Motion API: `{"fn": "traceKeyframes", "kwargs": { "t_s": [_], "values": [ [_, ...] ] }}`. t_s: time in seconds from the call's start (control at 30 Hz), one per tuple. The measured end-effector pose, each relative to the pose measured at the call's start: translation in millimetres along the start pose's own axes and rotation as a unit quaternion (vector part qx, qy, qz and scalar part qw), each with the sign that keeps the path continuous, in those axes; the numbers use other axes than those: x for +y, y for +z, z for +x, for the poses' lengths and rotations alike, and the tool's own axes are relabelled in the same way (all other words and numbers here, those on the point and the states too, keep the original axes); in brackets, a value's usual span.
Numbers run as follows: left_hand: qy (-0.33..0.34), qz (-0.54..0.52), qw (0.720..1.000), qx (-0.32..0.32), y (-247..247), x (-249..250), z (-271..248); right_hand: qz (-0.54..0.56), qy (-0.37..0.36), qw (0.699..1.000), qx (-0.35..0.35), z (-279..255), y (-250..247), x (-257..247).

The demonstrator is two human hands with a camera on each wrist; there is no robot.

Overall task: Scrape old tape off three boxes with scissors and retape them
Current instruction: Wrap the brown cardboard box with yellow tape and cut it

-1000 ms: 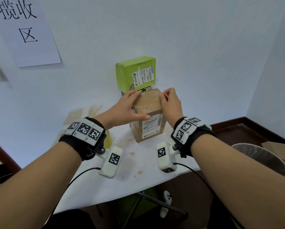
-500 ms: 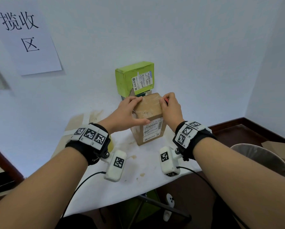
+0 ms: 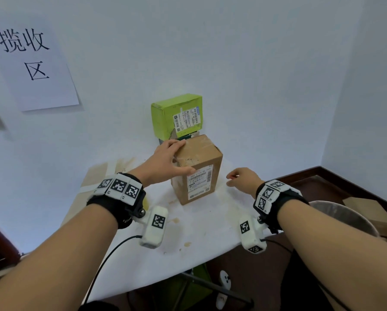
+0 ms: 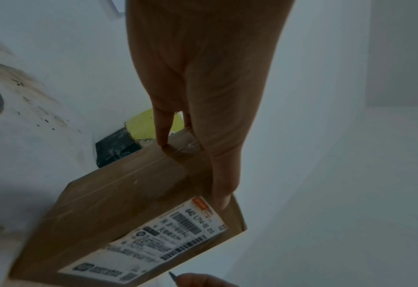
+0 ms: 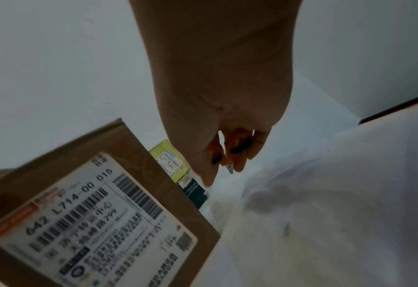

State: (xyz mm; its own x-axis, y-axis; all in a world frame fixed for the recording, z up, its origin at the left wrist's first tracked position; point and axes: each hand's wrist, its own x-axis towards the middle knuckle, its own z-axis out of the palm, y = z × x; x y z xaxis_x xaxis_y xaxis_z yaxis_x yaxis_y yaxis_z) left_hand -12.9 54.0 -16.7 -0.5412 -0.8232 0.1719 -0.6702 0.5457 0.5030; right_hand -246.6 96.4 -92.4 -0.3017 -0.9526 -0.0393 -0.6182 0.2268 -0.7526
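Note:
A brown cardboard box [image 3: 197, 169] with a white shipping label stands upright on the white table [image 3: 199, 232]. My left hand [image 3: 165, 160] lies on its top left edge, with straight fingers over the taped top and the thumb on the front face. My right hand [image 3: 242, 179] hovers to the right of the box, apart from it. It grips small orange-handled scissors [image 5: 229, 153] whose short tip pokes out below the fingers. Behind the brown box a green box [image 3: 177, 115] sits on a dark box [image 4: 115, 149] against the wall.
The wall stands close behind the boxes, with a paper sign [image 3: 31, 61] on it at upper left. Flattened cardboard [image 3: 98, 176] lies on the table's left side. A round bin [image 3: 345, 218] stands on the floor to the right. The tabletop is stained.
My right hand has come off the top of the brown box and dropped down to its right, scissors still in it. The left hand stays on the box.

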Motion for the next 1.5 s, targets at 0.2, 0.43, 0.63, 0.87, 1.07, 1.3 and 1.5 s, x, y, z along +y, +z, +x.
{"fn": "traceKeyframes", "kwargs": {
  "t_s": [0.2,0.43,0.63,0.87,1.07,1.3,1.5],
  "values": [
    [-0.008,-0.020,1.000,0.003,0.7,-2.2,0.6,-0.061,0.048,0.991,-0.106,4.6,11.3,9.2],
    [-0.015,-0.051,0.999,0.001,0.5,-6.9,3.9,-0.007,0.001,1.000,0.020,5.4,4.2,-4.1],
    [-0.022,-0.060,0.998,-0.002,-5.7,-6.3,10.0,0.130,-0.116,0.968,0.183,0.1,-10.0,-44.4],
    [0.011,-0.106,0.988,0.111,-20.1,-15.4,3.8,0.116,-0.169,0.965,0.164,-0.5,0.8,-72.3],
    [-0.109,0.140,0.980,0.090,-34.1,-58.8,-28.6,0.104,-0.198,0.955,0.196,-1.6,1.7,-87.6],
    [-0.182,0.279,0.931,-0.150,-11.0,-84.7,-54.9,0.116,-0.216,0.952,0.183,-12.8,9.4,-104.0],
    [-0.158,0.199,0.965,-0.070,-19.9,-87.9,-62.8,0.148,-0.229,0.946,0.179,-22.8,5.1,-112.0]
  ]
}}
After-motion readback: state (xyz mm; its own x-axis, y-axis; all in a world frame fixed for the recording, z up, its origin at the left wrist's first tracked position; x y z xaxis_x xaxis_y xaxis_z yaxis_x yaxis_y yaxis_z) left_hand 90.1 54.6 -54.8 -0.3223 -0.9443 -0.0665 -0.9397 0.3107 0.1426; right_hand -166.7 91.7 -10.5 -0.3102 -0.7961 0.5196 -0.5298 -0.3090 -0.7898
